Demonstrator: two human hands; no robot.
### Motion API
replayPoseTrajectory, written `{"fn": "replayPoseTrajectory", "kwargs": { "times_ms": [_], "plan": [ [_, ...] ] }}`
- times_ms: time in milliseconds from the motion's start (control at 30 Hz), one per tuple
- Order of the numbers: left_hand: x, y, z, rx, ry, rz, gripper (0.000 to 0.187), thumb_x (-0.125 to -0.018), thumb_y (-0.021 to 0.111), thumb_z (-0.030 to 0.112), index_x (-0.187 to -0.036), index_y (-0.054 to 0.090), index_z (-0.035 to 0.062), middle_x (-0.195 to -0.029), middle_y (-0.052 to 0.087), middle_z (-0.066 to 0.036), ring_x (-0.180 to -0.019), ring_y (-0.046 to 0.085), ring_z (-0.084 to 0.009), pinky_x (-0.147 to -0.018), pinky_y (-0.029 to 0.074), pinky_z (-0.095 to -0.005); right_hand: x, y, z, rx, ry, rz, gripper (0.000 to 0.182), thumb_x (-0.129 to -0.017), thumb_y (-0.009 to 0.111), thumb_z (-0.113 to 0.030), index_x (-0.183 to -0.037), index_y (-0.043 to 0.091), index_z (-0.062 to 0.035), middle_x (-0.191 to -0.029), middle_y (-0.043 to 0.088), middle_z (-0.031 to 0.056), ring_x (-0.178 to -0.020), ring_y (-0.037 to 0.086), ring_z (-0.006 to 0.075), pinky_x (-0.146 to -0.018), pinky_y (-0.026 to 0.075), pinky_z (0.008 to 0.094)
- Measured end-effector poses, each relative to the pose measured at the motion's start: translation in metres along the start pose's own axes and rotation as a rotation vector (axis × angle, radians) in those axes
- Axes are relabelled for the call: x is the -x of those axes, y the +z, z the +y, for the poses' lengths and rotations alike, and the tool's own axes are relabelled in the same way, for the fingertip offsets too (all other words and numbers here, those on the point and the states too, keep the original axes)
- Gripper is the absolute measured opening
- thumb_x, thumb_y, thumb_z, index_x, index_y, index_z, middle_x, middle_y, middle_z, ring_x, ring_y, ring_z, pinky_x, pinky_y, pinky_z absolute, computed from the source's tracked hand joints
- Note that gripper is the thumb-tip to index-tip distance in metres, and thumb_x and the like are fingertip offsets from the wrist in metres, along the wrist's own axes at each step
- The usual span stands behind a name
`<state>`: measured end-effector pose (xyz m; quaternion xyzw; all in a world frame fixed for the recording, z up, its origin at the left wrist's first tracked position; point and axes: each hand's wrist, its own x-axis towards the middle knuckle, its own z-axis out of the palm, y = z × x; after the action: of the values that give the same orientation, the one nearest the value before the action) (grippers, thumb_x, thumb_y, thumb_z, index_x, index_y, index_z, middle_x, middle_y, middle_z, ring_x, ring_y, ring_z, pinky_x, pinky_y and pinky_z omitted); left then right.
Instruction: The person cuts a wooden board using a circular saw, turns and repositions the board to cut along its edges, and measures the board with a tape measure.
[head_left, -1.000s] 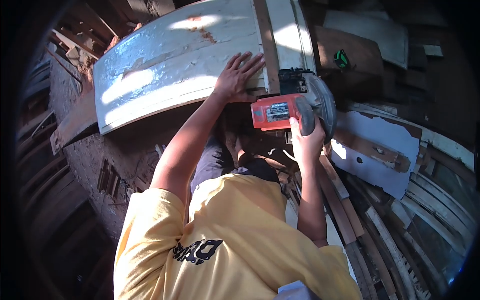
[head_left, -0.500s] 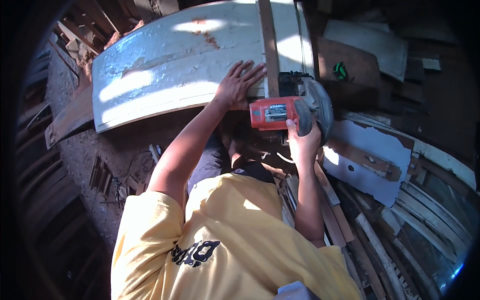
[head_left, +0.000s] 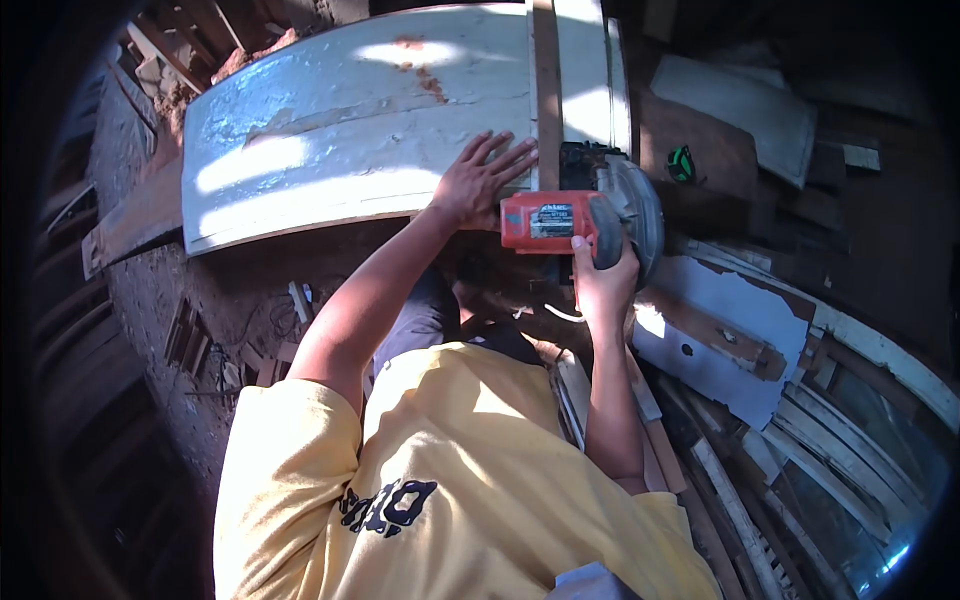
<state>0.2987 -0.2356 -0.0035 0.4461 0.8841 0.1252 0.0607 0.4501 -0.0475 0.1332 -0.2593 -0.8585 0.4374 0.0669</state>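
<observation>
Since a second ago, both hands and the circular saw (head_left: pixel 580 215) have crept a little further along the white painted panel (head_left: pixel 340 110), while the whole scene sits lower in the head view. From the head camera, the left hand (head_left: pixel 480 185) lies flat with fingers spread on the near edge of the panel, just beside the saw's red body. The right hand (head_left: pixel 600 270) is closed around the saw's dark handle, the grey blade guard just beyond it. A brown wooden strip (head_left: pixel 546 80) runs along the panel ahead of the saw. Farther right, a small green object (head_left: pixel 682 163) rests on a dark board, and a broken white panel (head_left: pixel 720 330) lies among stacked timber.
</observation>
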Motion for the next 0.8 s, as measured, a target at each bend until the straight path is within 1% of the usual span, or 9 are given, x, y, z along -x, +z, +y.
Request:
{"fn": "replayPoseTrajectory", "kwargs": {
  "times_ms": [67, 167, 267, 400, 467, 567, 600, 667, 800],
  "plan": [
    [-0.001, 0.001, 0.0, 0.014, -0.006, 0.053, 0.117, -0.075, 0.067, 0.074, -0.17, 0.021, 0.0216, -0.176, 0.02, -0.003, -0.16, 0.02, -0.0334, -0.132, 0.01, -0.0503, -0.005, 0.002, 0.006, -0.046, 0.086, -0.038, 0.028, -0.09, 0.078, -0.013, -0.109, 0.067, 0.0038, -0.091, 0.072, 0.0215, -0.087, 0.072, 0.0384, -0.083, 0.054, 0.0445],
    [-0.002, -0.002, -0.001, -0.016, -0.025, 0.006, 0.114, -0.078, 0.064, 0.075, -0.169, 0.021, 0.0208, -0.176, 0.02, -0.003, -0.16, 0.02, -0.033, -0.132, 0.009, -0.0502, -0.013, 0.004, 0.003, -0.079, 0.075, -0.038, 0.028, -0.09, 0.077, -0.013, -0.11, 0.067, 0.0036, -0.092, 0.073, 0.0211, -0.088, 0.073, 0.0374, -0.084, 0.054, 0.0444],
    [-0.004, 0.0, -0.001, -0.026, -0.024, 0.007, 0.112, -0.081, 0.06, 0.077, -0.169, 0.022, 0.0202, -0.176, 0.019, -0.002, -0.161, 0.019, -0.0328, -0.132, 0.009, -0.0505, -0.019, 0.007, 0.003, -0.073, 0.055, -0.028, 0.028, -0.09, 0.077, -0.013, -0.111, 0.068, 0.0032, -0.092, 0.073, 0.0208, -0.089, 0.073, 0.0369, -0.085, 0.054, 0.0442],
    [-0.004, -0.002, 0.0, -0.057, -0.041, -0.031, 0.112, -0.081, 0.058, 0.078, -0.169, 0.022, 0.0199, -0.177, 0.019, -0.002, -0.161, 0.019, -0.0328, -0.132, 0.008, -0.051, -0.027, 0.007, 0.007, -0.063, 0.098, -0.076, 0.029, -0.09, 0.076, -0.012, -0.113, 0.068, 0.0024, -0.093, 0.073, 0.0203, -0.09, 0.073, 0.0368, -0.085, 0.054, 0.0444],
    [-0.005, -0.002, -0.001, -0.055, -0.041, -0.019, 0.113, -0.08, 0.057, 0.081, -0.169, 0.023, 0.0197, -0.177, 0.019, -0.002, -0.161, 0.018, -0.0331, -0.132, 0.008, -0.0513, -0.032, 0.008, 0.001, -0.068, 0.053, -0.058, 0.027, -0.089, 0.076, -0.011, -0.111, 0.068, 0.0022, -0.092, 0.073, 0.0194, -0.088, 0.073, 0.0363, -0.085, 0.054, 0.0444],
    [-0.006, -0.002, -0.002, -0.033, -0.042, -0.03, 0.114, -0.08, 0.057, 0.082, -0.169, 0.023, 0.0192, -0.176, 0.019, -0.003, -0.161, 0.018, -0.0334, -0.132, 0.008, -0.0516, -0.039, 0.006, -0.013, -0.034, -0.015, -0.057, 0.025, -0.089, 0.076, -0.01, -0.11, 0.068, 0.0021, -0.091, 0.073, 0.0184, -0.087, 0.073, 0.0357, -0.083, 0.054, 0.044],
    [-0.007, -0.001, -0.001, -0.032, -0.043, -0.032, 0.114, -0.08, 0.057, 0.082, -0.169, 0.023, 0.0192, -0.176, 0.019, -0.003, -0.161, 0.018, -0.0334, -0.132, 0.008, -0.0516, -0.042, 0.006, -0.011, -0.034, -0.013, -0.059, 0.025, -0.089, 0.076, -0.01, -0.11, 0.068, 0.0021, -0.091, 0.073, 0.0184, -0.087, 0.073, 0.0357, -0.083, 0.054, 0.044],
    [-0.007, 0.0, -0.002, 0.004, -0.047, -0.013, 0.121, -0.073, 0.066, 0.081, -0.169, 0.022, 0.0207, -0.176, 0.019, -0.002, -0.161, 0.02, -0.0317, -0.132, 0.009, -0.0506, -0.047, 0.008, -0.004, -0.045, -0.002, -0.064, 0.025, -0.089, 0.076, -0.009, -0.11, 0.067, 0.0021, -0.091, 0.073, 0.0182, -0.087, 0.073, 0.0353, -0.083, 0.054, 0.0434],
    [-0.007, -0.009, -0.007, -0.002, -0.035, -0.008, 0.123, -0.071, 0.068, 0.081, -0.169, 0.023, 0.0212, -0.176, 0.02, -0.003, -0.16, 0.02, -0.0322, -0.132, 0.01, -0.0508, -0.052, 0.009, -0.003, -0.072, 0.065, -0.097, 0.025, -0.089, 0.077, -0.009, -0.11, 0.068, 0.002, -0.091, 0.073, 0.0177, -0.088, 0.073, 0.035, -0.083, 0.055, 0.0432]
  ]
}}
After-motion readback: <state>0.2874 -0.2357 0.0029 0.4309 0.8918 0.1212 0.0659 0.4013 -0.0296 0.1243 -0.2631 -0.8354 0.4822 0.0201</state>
